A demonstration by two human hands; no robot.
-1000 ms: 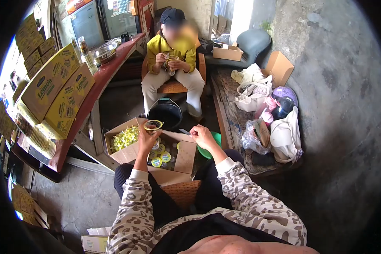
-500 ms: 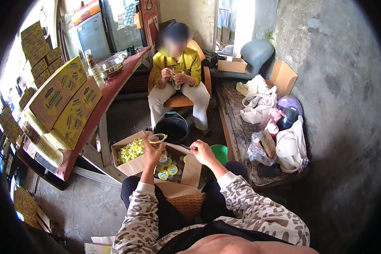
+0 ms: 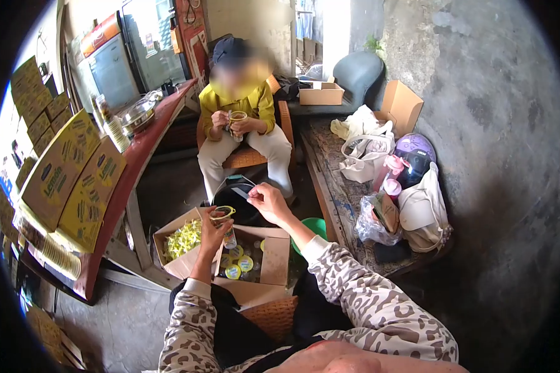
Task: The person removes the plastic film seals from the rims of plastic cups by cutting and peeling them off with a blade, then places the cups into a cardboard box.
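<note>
My left hand [image 3: 210, 231] is wrapped round a clear plastic cup [image 3: 221, 217] with a yellow rim, its mouth tilted up. To its right, my right hand [image 3: 269, 202] pinches a small flat grey blade-like piece [image 3: 240, 193] that points toward the cup without touching it. Beneath both hands stands an open cardboard box [image 3: 274, 260]. Inside it lie several cups with printed yellow-and-white lids [image 3: 245, 263]. A compartment at the left of the box holds a heap of yellow-green strips [image 3: 185, 239].
A co-worker [image 3: 241, 118] in a yellow top sits opposite, holding a cup. Between us stands a black bucket [image 3: 233, 198]; a green basin [image 3: 312, 231] is at right. Yellow lemon cartons [image 3: 74, 168] and stacked cups line the red counter [image 3: 149, 133]. Bags and a helmet [image 3: 415, 149] lie on the bench.
My right hand has risen and moved left, and the flat grey piece in it now shows clearly. The left hand still holds the cup. The whole view has shifted slightly.
</note>
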